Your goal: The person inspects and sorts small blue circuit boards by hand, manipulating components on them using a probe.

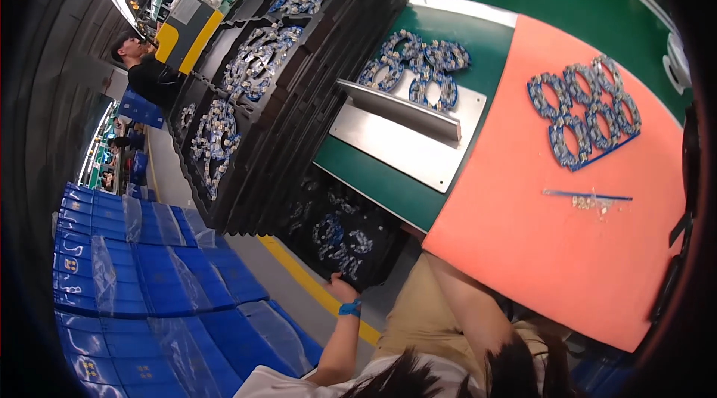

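Observation:
Below the green table's edge is a black tray (388,263) with blue-and-white ring-shaped circuit boards (328,237) in it. My left hand (343,288), with a blue band at its wrist, is closed on the near edge of this tray. My right forearm reaches under the orange mat (485,234). The table edge hides nearly all of my right hand, so its fingers cannot be made out. On the mat lies a joined panel of ring-shaped boards (562,145), with a thin blue strip (590,196) and small loose pieces nearer me.
A tall stack of black trays (299,114) stands left of the table, its top tray holding more boards. A metal plate with an upright bar (403,110) sits beside several ring boards (437,92). Blue bins (179,271) fill the lower left. Another person (146,73) stands beyond the stack.

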A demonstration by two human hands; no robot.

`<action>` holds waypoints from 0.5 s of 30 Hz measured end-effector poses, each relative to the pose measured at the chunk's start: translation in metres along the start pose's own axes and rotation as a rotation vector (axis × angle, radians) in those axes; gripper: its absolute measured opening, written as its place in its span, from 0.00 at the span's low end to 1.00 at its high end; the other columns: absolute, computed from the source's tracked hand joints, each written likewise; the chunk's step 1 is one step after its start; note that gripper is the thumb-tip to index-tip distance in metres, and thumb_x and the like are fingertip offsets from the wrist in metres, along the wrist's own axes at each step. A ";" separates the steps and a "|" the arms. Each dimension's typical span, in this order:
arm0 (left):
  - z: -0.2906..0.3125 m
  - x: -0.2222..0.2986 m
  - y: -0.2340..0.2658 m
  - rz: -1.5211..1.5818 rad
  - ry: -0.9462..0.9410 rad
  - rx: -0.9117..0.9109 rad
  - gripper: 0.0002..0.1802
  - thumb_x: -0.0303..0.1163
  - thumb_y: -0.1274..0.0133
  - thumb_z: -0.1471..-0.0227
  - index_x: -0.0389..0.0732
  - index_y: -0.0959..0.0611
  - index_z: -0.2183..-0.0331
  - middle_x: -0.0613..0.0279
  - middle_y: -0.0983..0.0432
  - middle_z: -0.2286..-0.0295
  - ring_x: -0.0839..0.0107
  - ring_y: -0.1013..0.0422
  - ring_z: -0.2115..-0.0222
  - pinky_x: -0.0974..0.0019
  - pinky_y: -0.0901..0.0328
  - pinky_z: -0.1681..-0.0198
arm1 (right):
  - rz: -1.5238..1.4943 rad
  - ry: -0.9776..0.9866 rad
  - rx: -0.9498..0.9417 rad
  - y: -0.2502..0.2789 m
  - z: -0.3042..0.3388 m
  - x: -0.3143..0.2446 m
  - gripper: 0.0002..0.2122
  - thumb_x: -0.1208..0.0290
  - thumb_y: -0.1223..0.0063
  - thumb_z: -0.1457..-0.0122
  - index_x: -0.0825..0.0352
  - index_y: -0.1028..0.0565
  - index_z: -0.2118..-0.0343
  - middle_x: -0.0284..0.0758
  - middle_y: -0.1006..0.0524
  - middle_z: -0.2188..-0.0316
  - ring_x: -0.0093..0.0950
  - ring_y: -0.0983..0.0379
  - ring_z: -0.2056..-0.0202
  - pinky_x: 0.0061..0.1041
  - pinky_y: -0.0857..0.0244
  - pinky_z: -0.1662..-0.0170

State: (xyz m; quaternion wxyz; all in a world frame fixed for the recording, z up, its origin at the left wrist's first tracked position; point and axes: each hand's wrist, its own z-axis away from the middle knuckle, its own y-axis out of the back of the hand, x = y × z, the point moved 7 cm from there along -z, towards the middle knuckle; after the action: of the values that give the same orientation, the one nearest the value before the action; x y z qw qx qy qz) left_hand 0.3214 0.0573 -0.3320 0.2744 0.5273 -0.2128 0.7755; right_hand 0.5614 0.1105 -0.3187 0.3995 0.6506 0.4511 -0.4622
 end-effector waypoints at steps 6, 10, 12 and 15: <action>-0.022 -0.008 0.074 -0.058 0.015 -0.014 0.22 0.26 0.50 0.65 0.28 0.33 0.63 0.47 0.33 0.65 0.59 0.38 0.65 0.60 0.43 0.56 | -0.067 0.007 -0.064 -0.019 -0.001 0.009 0.20 0.71 0.41 0.58 0.70 0.30 0.60 0.42 0.28 0.63 0.34 0.32 0.60 0.31 0.37 0.54; -0.020 0.005 0.099 -0.128 -0.003 -0.005 0.25 0.27 0.51 0.64 0.28 0.33 0.59 0.48 0.33 0.63 0.60 0.38 0.63 0.62 0.44 0.54 | -0.101 0.008 -0.100 -0.023 0.002 0.022 0.19 0.71 0.41 0.58 0.69 0.30 0.61 0.42 0.28 0.63 0.34 0.32 0.60 0.31 0.37 0.54; -0.024 0.012 0.100 -0.124 -0.009 -0.023 0.25 0.27 0.52 0.64 0.28 0.33 0.60 0.48 0.33 0.64 0.60 0.38 0.63 0.62 0.44 0.54 | -0.113 0.010 -0.114 -0.021 0.002 0.026 0.19 0.71 0.41 0.58 0.69 0.29 0.61 0.42 0.28 0.64 0.34 0.31 0.61 0.31 0.37 0.55; -0.031 0.017 0.095 -0.105 -0.037 -0.034 0.21 0.28 0.52 0.64 0.28 0.32 0.63 0.49 0.33 0.65 0.60 0.38 0.64 0.63 0.44 0.56 | -0.134 0.010 -0.129 -0.018 0.005 0.031 0.18 0.71 0.41 0.58 0.69 0.29 0.62 0.41 0.28 0.64 0.34 0.31 0.61 0.31 0.37 0.55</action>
State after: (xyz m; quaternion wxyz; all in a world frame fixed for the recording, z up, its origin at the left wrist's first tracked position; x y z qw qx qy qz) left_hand 0.2332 0.0079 -0.3313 0.3199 0.5472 -0.2032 0.7463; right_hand 0.5484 0.1177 -0.3520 0.4065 0.5940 0.5246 -0.4547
